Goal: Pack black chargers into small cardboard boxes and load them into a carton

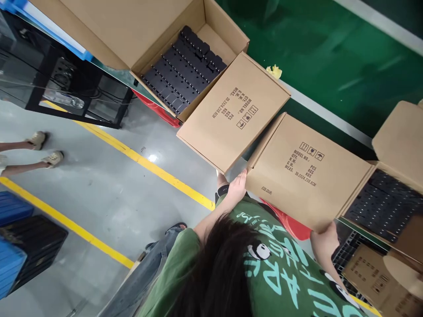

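Layout relative to the near carton [307, 176]: the far carton [185, 57] lies to its upper left, its lowered flap [231, 112] just beside the near carton's flap. Plates [183, 72] lie inside the far carton; more plates [383, 204] lie inside the near carton, to the right. The left hand [237, 187] sits at its left corner, the right hand [325, 240] under its near edge. The floor [99, 176] lies to the left.
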Action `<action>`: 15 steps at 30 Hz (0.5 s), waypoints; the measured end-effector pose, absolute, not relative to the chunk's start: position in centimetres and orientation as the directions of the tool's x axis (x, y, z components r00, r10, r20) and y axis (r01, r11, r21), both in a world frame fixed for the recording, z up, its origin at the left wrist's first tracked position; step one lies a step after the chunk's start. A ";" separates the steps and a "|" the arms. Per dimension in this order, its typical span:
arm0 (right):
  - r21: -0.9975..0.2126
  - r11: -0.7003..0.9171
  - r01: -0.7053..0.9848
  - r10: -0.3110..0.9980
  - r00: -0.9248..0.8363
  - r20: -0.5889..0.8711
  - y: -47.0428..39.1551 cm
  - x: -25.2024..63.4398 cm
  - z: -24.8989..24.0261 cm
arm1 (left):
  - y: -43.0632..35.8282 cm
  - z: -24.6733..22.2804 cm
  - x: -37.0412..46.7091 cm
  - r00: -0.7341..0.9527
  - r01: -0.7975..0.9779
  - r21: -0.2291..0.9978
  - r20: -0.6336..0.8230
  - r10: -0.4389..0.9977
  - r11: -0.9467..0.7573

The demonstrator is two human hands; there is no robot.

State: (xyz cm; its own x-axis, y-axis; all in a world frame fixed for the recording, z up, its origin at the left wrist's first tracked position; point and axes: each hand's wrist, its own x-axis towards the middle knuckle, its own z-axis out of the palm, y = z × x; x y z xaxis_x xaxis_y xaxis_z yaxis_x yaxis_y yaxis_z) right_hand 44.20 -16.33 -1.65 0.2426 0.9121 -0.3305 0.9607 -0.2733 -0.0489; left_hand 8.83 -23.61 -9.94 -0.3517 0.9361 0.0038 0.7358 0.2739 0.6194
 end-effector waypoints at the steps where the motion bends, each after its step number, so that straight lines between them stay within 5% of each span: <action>1: -0.042 -0.278 0.960 0.911 0.250 -0.329 -16.3 44.2 -1.7 | -23.6 -10.4 8.7 -0.345 0.724 0.638 0.007 0.938 0.262; 6: -0.133 -0.333 0.933 0.906 0.278 -0.319 -16.8 43.6 -2.4 | -23.2 -12.5 7.3 -0.371 0.592 0.722 -0.148 0.917 0.357; 15: -0.544 -0.353 0.761 0.933 0.330 -0.144 -18.5 42.0 -8.3 | -22.6 -12.1 3.8 -0.507 0.490 0.683 -0.283 0.814 0.542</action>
